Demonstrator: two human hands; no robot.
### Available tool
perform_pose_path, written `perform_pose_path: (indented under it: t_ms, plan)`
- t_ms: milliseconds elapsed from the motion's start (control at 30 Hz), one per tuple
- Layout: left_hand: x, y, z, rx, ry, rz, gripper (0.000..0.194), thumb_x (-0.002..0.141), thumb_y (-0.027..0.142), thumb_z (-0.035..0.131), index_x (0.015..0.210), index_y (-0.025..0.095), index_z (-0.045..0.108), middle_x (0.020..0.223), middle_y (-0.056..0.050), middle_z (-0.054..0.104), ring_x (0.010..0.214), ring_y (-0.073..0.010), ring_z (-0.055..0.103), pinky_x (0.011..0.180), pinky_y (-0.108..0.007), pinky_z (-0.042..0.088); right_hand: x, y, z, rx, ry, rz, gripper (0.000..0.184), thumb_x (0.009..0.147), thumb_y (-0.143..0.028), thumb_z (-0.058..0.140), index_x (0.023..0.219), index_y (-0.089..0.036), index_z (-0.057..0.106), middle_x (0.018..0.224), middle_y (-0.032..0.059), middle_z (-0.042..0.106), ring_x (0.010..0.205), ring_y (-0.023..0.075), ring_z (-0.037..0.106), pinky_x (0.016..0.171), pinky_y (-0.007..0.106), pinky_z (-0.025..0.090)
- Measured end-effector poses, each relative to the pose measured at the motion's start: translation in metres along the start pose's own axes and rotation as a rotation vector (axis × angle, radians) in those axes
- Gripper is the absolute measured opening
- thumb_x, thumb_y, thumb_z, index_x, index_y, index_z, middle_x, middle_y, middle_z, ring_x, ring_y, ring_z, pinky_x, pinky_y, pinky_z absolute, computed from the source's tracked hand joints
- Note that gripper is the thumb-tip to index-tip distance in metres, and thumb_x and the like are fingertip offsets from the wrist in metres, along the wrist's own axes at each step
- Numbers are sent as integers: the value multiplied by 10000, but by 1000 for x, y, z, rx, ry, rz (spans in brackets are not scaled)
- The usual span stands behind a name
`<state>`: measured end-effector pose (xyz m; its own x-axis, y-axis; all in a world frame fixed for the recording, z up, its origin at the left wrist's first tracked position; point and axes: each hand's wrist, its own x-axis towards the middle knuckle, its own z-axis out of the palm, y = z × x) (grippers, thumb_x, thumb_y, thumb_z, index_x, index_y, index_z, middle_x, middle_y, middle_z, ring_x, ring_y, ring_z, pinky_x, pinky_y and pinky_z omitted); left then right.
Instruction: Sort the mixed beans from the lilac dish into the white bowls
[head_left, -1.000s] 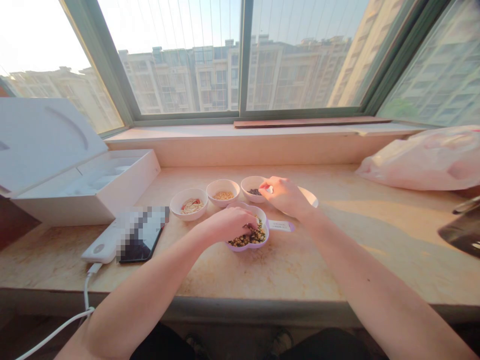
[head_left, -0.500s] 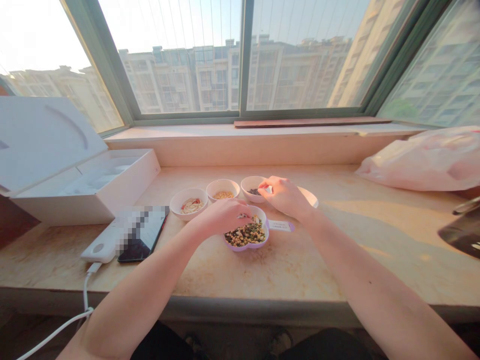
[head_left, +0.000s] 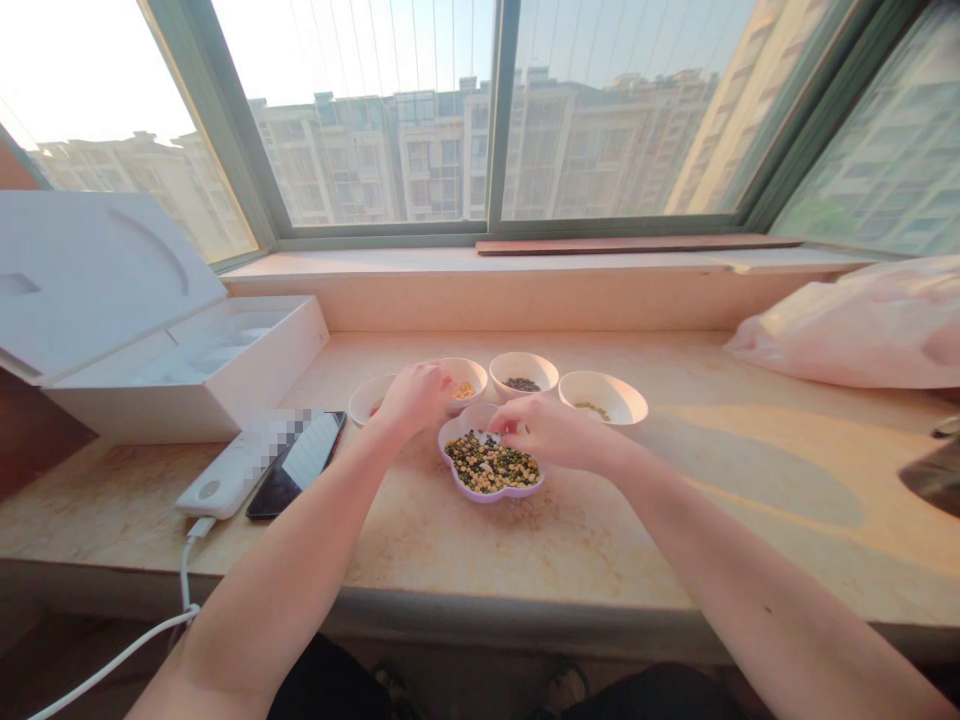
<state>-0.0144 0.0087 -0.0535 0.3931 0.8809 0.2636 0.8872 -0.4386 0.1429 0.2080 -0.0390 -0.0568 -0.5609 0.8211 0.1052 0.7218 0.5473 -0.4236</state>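
A purple-rimmed, scalloped bowl holds mixed green, black and yellowish beans. My right hand reaches into its back right part, fingertips bent together close above the beans; whatever they pinch is hidden. My left hand is at the near left rim of a white bowl with yellow grains, its fingers drawn together, their contents not visible. Behind the right hand stands a white bowl with dark beans. Another white bowl with a few greenish beans is to its right. The leftmost white bowl is mostly covered by my left hand.
An open white box stands at the left. A white power bank with a cable and a dark phone lie in front of it. At the right are a plastic bag and a dark object.
My left hand has moved from the purple-rimmed bowl up and left to the yellow-grain bowl. My right hand has gone from the dark-bean bowl down into the purple-rimmed bowl.
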Motion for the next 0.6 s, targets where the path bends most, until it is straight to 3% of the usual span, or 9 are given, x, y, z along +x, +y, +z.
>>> perform_pose_path:
  t_ms: [167,333,600]
  plan:
    - [-2,2,-1,1,-18,-33,328,956,208,457,797,154,738,806,-121,724,799,-228,671,730,-298,471,1,-3,11,-59,-70,-74,356,819,-90,584,1070,-219,801,1054,51,802,986,236,722,870,329,518]
    - [-4,4,-2,3,-35,-41,361,968,213,433,799,154,747,851,-124,734,814,-235,676,751,-310,485,4,0,18,-95,-75,-87,428,827,-71,536,1162,-196,771,1217,82,760,1113,255,691,980,366,499]
    - [-1,4,1,15,-47,-12,359,973,231,441,858,161,774,963,-124,755,876,-234,690,800,-313,507,7,1,20,-100,-142,-128,246,897,-196,582,1035,-195,786,1147,99,741,997,243,689,875,343,511]
